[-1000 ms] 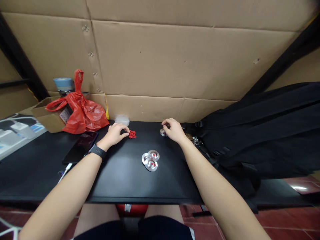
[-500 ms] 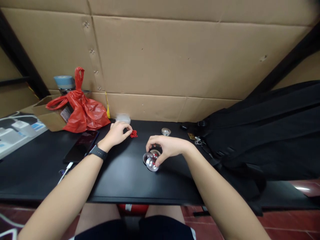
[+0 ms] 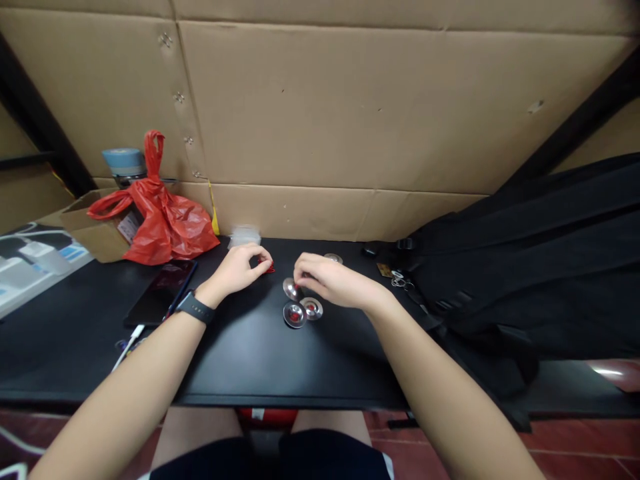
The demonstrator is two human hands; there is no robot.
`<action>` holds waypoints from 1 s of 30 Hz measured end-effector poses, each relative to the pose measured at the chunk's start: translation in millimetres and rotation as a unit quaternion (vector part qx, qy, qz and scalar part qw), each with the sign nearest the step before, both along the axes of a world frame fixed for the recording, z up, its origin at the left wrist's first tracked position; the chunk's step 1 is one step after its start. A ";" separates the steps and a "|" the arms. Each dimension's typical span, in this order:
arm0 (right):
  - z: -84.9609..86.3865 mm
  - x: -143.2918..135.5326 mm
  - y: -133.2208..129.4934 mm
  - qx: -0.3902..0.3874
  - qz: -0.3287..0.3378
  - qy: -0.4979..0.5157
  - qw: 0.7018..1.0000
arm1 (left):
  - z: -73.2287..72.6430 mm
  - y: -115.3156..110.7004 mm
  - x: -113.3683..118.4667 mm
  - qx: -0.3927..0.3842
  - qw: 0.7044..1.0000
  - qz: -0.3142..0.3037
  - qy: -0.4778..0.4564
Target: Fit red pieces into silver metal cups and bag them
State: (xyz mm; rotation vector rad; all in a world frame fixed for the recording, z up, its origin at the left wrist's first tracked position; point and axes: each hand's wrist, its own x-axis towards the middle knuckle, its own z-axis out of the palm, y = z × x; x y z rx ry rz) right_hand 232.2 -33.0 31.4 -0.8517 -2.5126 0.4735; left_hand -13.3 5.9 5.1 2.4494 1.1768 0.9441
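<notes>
My left hand (image 3: 239,268) lies on the black table with thumb and forefinger closed together on a bunch of red cord (image 3: 271,269), which the fingertips partly hide. Between the fingers of my right hand (image 3: 336,280) is a shiny metal finger cymbal (image 3: 291,289), tilted and raised a little, pinched near its red centre. Just below it, two more finger cymbals, one on the left (image 3: 294,316) and one on the right (image 3: 313,309), rest close together on the table. Behind my right hand another round metal piece (image 3: 333,257) is partly covered.
A phone (image 3: 161,293) with a white cable lies at left, near a red plastic bag (image 3: 173,223), a cardboard box (image 3: 95,233) and a power strip (image 3: 47,273). Clear plastic (image 3: 245,237) stands by the cardboard wall (image 3: 320,120). Keys (image 3: 399,279) and a black backpack (image 3: 540,267) are on the right.
My right hand has lifted one cymbal up and left, away from the other two. My left hand has moved slightly right and now covers more of the red cord.
</notes>
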 end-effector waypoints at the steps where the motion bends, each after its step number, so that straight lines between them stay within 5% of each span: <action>1: 1.3 0.6 1.9 0.011 -0.019 0.035 0.999 | 0.1 -1.9 2.5 -0.021 0.999 -0.020 -0.027; 4: 0.4 -0.3 7.7 0.001 -0.064 0.140 0.988 | 0.0 -7.8 11.1 -0.073 0.988 -0.062 -0.118; 9: -17.3 -12.8 16.8 -0.175 -0.080 0.316 0.929 | 0.2 -17.7 24.7 -0.081 0.970 -0.069 -0.217; 19: -27.7 -25.5 13.7 -0.381 -0.023 0.427 0.820 | 4.6 -31.0 32.7 0.028 0.988 -0.010 -0.152; 26: -24.6 -26.3 9.9 -0.362 -0.015 0.411 0.837 | 7.5 -30.2 33.4 0.010 0.987 -0.047 -0.155; 30: -20.0 -13.4 17.4 -0.308 -0.056 0.441 0.841 | 7.8 -15.2 15.5 0.027 0.993 -0.023 -0.115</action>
